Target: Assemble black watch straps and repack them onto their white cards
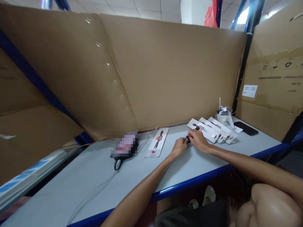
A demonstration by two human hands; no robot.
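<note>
My left hand and my right hand meet over the grey table, both closed on a small black item, seemingly a watch strap. Just beyond my right hand lies a fanned row of white packaged straps. One more white package with a black strap lies flat to the left of my left hand.
A blurred object on a black pouch with a thin cable sits left of centre. A clear bag with a dark item and a black phone lie at the back right. Cardboard sheets wall the rear; a carton stands right.
</note>
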